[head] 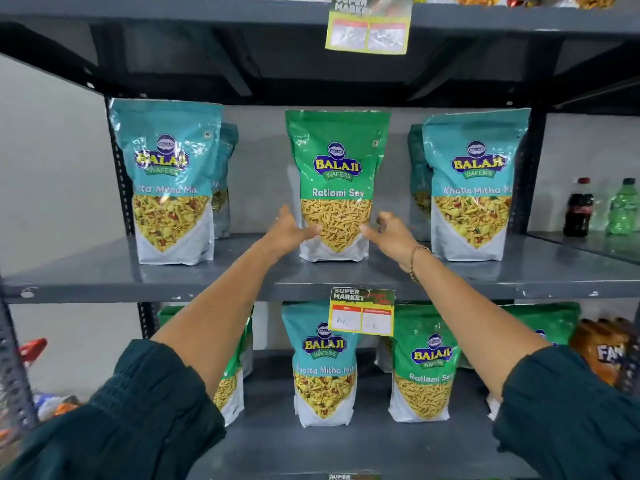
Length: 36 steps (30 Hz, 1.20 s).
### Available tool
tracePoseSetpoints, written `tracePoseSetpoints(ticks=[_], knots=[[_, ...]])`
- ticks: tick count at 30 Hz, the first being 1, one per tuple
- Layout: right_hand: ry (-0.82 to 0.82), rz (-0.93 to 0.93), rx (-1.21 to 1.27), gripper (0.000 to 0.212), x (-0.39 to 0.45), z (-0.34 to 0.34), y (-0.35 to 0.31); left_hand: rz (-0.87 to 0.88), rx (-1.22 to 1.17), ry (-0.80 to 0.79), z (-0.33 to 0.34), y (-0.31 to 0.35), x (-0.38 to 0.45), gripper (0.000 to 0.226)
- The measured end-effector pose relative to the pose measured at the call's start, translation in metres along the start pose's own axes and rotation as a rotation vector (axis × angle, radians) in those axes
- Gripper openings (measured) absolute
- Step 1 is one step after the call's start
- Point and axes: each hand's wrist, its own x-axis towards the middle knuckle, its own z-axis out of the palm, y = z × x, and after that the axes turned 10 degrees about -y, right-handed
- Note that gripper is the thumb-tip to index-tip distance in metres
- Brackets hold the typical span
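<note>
A green Ratlami Sev bag (pixel 335 174) stands upright in the middle of the grey middle shelf (pixel 346 282). My left hand (pixel 290 231) holds its lower left edge, with the thumb on the front and the fingers along the side. At the bag's lower right edge, my right hand (pixel 389 232) touches it with one fingertip, while its other fingers are loosely curled just off the bag. A beaded bracelet sits on my right wrist.
Teal Khatta Mitha Mix bags stand left (pixel 169 181) and right (pixel 472 185) of the green one, each with another behind. The lower shelf holds more teal (pixel 323 365) and green (pixel 424 368) bags. A cola bottle (pixel 577 207) and a green bottle (pixel 625 207) stand far right. A price tag (pixel 362 311) hangs from the shelf edge.
</note>
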Motion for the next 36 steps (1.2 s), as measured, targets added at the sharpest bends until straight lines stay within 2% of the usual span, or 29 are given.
tracePoseSetpoints(ticks=[3, 4, 7, 8, 10, 12, 16, 22, 28, 36], knots=[[-0.036, -0.007, 0.054, 0.083, 0.012, -0.002, 0.0, -0.004, -0.08, -0.013, -0.001, 0.0, 0.008, 0.122], [-0.051, -0.021, 0.079, 0.082, 0.012, -0.001, 0.0, -0.004, -0.103, -0.018, 0.0, 0.004, 0.004, 0.114], [-0.077, -0.066, 0.182, 0.067, 0.021, 0.002, 0.005, 0.019, -0.122, -0.037, 0.006, 0.001, 0.005, 0.072], [-0.06, -0.077, 0.192, 0.06, 0.021, 0.004, 0.004, 0.022, -0.087, -0.005, 0.007, 0.001, 0.003, 0.059], [-0.014, -0.109, 0.21, 0.05, 0.02, 0.007, 0.005, 0.032, -0.031, 0.074, 0.008, 0.0, 0.0, 0.048], [0.021, -0.138, 0.232, 0.047, 0.014, 0.009, 0.003, 0.032, 0.002, 0.126, 0.007, 0.004, -0.004, 0.048], [0.021, -0.156, 0.28, 0.044, -0.012, 0.012, -0.009, 0.068, -0.007, 0.133, -0.001, 0.011, -0.032, 0.047], [0.042, -0.199, 0.33, 0.032, -0.072, 0.014, -0.039, 0.157, -0.01, 0.138, -0.009, 0.034, -0.109, 0.043], [0.047, -0.201, 0.312, 0.044, -0.139, 0.027, -0.059, 0.187, 0.045, 0.193, -0.004, 0.033, -0.187, 0.056], [0.01, -0.186, 0.428, 0.048, -0.213, 0.082, -0.025, 0.124, 0.004, 0.179, 0.012, -0.026, -0.261, 0.049]])
